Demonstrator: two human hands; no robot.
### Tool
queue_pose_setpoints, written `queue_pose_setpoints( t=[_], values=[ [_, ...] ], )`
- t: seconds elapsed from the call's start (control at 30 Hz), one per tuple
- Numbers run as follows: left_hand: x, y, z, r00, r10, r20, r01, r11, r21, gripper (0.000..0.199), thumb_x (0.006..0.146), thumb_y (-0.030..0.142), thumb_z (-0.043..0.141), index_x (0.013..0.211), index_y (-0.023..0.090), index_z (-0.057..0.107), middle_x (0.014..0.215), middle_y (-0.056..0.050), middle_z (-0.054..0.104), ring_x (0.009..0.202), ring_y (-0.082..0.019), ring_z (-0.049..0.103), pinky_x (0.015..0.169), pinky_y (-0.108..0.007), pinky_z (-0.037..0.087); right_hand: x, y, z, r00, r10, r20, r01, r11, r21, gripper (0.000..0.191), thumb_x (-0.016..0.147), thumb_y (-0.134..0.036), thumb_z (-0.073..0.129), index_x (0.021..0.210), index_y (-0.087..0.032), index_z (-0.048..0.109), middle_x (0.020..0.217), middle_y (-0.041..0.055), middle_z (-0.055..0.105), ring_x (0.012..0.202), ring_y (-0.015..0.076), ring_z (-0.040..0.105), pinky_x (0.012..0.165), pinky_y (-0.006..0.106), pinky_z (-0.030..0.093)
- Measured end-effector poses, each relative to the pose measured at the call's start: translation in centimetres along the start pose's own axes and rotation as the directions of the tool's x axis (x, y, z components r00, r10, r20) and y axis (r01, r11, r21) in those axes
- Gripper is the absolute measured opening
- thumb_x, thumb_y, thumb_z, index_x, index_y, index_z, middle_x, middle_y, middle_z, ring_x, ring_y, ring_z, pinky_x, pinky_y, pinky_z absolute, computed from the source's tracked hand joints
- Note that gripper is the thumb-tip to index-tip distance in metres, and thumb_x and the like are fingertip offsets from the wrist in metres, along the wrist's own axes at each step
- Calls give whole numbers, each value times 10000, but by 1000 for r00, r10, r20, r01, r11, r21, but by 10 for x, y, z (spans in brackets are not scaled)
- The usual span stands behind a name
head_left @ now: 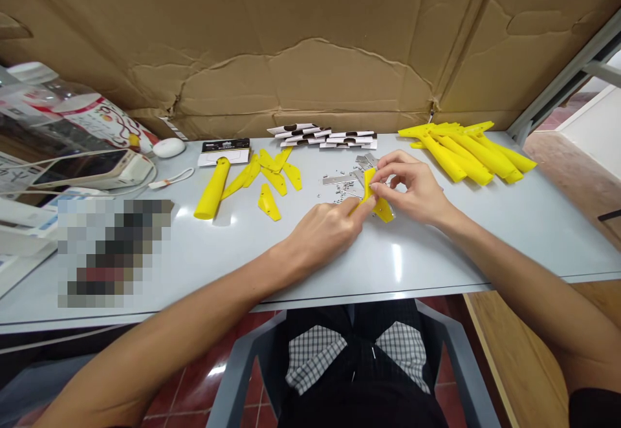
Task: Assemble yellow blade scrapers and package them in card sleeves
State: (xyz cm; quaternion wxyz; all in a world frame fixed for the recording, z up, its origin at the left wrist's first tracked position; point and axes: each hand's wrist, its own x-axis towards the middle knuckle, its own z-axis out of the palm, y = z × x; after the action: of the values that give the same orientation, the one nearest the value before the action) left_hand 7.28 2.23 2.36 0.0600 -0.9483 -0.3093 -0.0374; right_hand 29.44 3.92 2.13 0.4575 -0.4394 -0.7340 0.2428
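Observation:
Both hands meet at the middle of the white table [436, 247]. My right hand [412, 189] pinches a small yellow plastic piece [382, 208] with its fingertips, and my left hand [325, 237] presses the same piece from the lower left. Just behind them lie scattered small metal parts [344, 189] and several flat metal strips [339, 180]. Further left are flat yellow plastic pieces [274, 172] and a thick yellow tube [212, 189]. Long yellow parts [466, 153] are heaped at the right, and black-and-white strips [320, 136] are stacked at the back.
Corrugated cardboard [301, 72] stands along the table's back edge. At the left are a phone with a cable [87, 169], a white oval object [169, 147], a plastic package [82, 114] and a pixelated patch [114, 253]. My lap and a grey chair lie below the front edge.

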Motion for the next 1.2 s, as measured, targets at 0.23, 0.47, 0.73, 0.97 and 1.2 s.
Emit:
queue_pose_setpoints(
  t=[0.23, 0.47, 0.73, 0.97, 1.2],
  values=[
    [0, 1, -2, 1000, -3, 4, 3, 1000, 2, 466, 1015, 82, 400, 1468, 106, 508, 1070, -128, 730, 764, -202, 703, 599, -338, 529, -1, -3, 3, 995, 98, -12, -97, 993, 63, 39, 795, -230, 764, 810, -216, 731, 1035, 46, 663, 828, 164, 636, 677, 341, 535],
    [0, 0, -1, 1000, 6, 1, -6, 1000, -7, 484, 1015, 82, 399, 1486, 115, 504, 1091, -134, 729, 785, -205, 711, 621, -340, 555, 0, -5, 6, 963, 270, 28, -267, 927, 265, 244, 726, -234, 822, 858, -215, 618, 894, 5, 672, 773, 154, 620, 715, 348, 527],
    [-2, 0, 0, 999, 38, -34, -37, 999, 33, 478, 1007, 74, 407, 1478, 103, 488, 1125, -129, 734, 791, -212, 723, 593, -343, 557, 0, -4, 7, 919, 382, 99, -380, 787, 487, 434, 630, -286, 920, 851, -233, 551, 885, -32, 635, 697, 124, 598, 654, 318, 498],
    [-3, 0, 0, 999, 37, -30, -36, 999, 14, 477, 1002, 69, 401, 1467, 110, 500, 1118, -139, 733, 783, -211, 716, 591, -345, 552, -1, -5, 8, 917, 383, 112, -389, 793, 469, 467, 621, -312, 925, 848, -240, 523, 841, -42, 620, 690, 131, 599, 628, 304, 481],
    [-3, 0, 1, 999, 36, -26, -36, 999, 18, 502, 1000, 68, 392, 1491, 109, 487, 1120, -139, 728, 782, -212, 708, 601, -346, 551, 0, -2, 7, 931, 355, 81, -352, 823, 445, 413, 667, -314, 908, 846, -233, 545, 855, -42, 626, 690, 116, 592, 643, 298, 480]
  ],
)
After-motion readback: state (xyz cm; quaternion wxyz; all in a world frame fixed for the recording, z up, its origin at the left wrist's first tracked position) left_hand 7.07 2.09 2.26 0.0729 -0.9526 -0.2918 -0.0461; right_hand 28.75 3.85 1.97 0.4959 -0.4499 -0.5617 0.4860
